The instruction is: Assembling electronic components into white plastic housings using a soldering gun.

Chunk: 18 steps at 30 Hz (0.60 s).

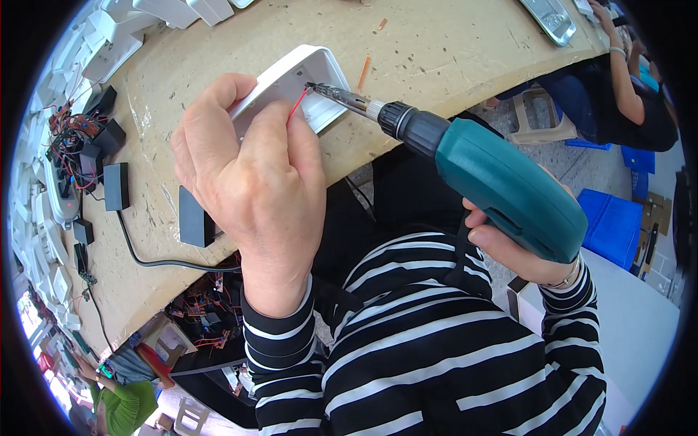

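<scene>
My left hand (254,160) holds a white plastic housing (320,112) at the table's near edge, its open side facing up. A thin red wire (297,104) runs from between the pinched thumb and fingers into the housing. My right hand (509,251) is wrapped round the teal handle of a soldering gun (509,185) with a black collar. Its dark metal tip points left into the housing and meets the end of the red wire, or lies very close to it. The left fingers hide part of the housing's inside.
Black box-shaped parts (115,187) and tangled wires (73,138) lie on the left of the table (240,43). White housings (109,43) are heaped behind. A drawer (207,312) under the edge holds wired parts. Another person's arm (618,73) shows at far right, a green-clad person (131,400) at lower left.
</scene>
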Available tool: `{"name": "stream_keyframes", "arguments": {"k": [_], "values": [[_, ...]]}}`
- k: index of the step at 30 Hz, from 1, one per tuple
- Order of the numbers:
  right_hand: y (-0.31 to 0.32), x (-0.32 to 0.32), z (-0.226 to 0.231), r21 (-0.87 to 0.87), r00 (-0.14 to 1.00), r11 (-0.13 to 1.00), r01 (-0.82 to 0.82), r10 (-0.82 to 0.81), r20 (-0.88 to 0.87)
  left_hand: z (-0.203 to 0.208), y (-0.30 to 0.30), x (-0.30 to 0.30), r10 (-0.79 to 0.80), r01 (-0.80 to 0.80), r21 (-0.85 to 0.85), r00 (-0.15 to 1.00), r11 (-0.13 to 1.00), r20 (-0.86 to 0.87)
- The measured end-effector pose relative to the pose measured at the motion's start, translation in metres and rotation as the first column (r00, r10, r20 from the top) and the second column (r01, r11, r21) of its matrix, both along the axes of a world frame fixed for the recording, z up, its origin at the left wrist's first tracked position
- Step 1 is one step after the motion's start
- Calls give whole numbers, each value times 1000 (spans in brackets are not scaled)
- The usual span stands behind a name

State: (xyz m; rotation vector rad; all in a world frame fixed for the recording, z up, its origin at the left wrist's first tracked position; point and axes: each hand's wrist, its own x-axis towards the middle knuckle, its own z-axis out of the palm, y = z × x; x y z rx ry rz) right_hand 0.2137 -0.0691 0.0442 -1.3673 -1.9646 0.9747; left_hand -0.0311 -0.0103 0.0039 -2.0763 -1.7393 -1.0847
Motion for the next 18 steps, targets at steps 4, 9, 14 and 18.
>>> {"name": "stream_keyframes", "arguments": {"k": [4,9,14,18], "values": [[1,-1,2,-8,1000,1000,-9,9,-8,-1,0,0,0,0,7,1000,1000,9],[2,-2,3,6,1000,1000,-24,24,-16,0,0,0,9,-9,2,1000,1000,-11],[-2,1,1,19,1000,1000,7,-7,12,-1,0,-1,7,-7,3,1000,1000,3],[-7,6,-1,34,998,999,16,-18,58,0,0,1,13,-13,-5,1000,1000,-3]]}}
